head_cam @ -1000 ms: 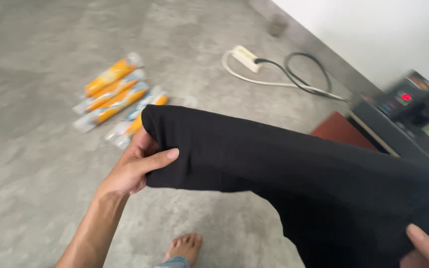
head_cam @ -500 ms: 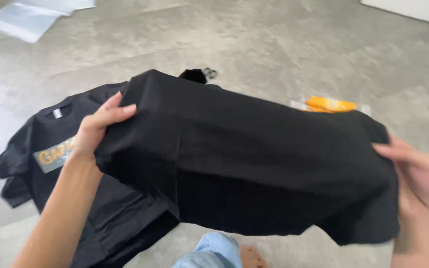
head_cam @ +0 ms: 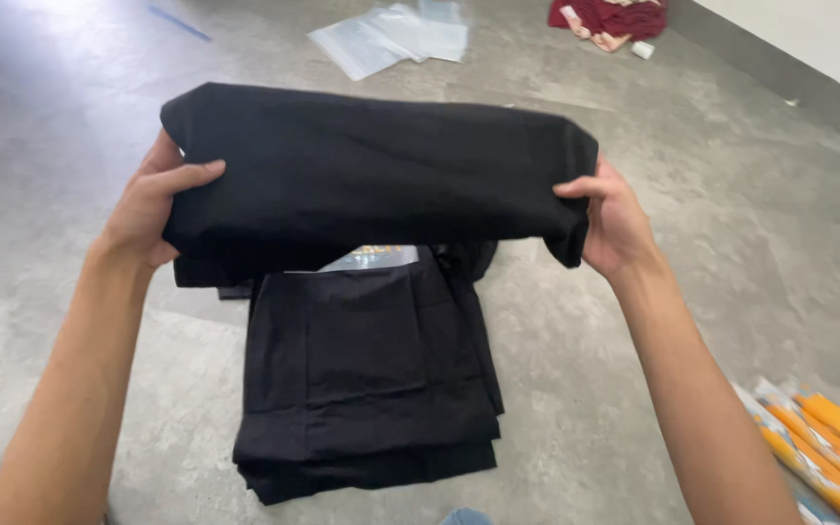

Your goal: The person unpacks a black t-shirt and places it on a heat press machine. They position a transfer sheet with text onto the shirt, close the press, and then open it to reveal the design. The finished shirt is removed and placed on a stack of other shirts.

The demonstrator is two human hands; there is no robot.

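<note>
- Folded black shirt (head_cam: 371,170) held up in the air, middle of view, stretched flat and wide between both hands, above the floor.
- Left hand (head_cam: 148,209) grips the shirt's left edge: thumb lies on top of the cloth, the other fingers are tucked under it and hidden, closed on the fabric.
- Right hand (head_cam: 614,219) grips the shirt's right edge: thumb on top, fingers curled under the cloth, closed on the fabric; a bit of cloth hangs down by the palm.
- Both forearms reach in from the near edge, left and right of centre.
- Stack of folded black clothes (head_cam: 371,379) lies on the floor right below the held shirt, near side; its far end is partly hidden behind the shirt. A bit of light print shows at its far end.
- Grey concrete floor (head_cam: 731,224) all around.
- Orange and white packets (head_cam: 819,437) lie on the floor at the near right, beside the right forearm.
- Clear plastic bags (head_cam: 391,34) on the floor, far centre, well apart from the shirt.
- Dark red cloth (head_cam: 614,17) in a heap at the far right, near the wall.
- White wall base (head_cam: 809,49) runs along the far right corner.
</note>
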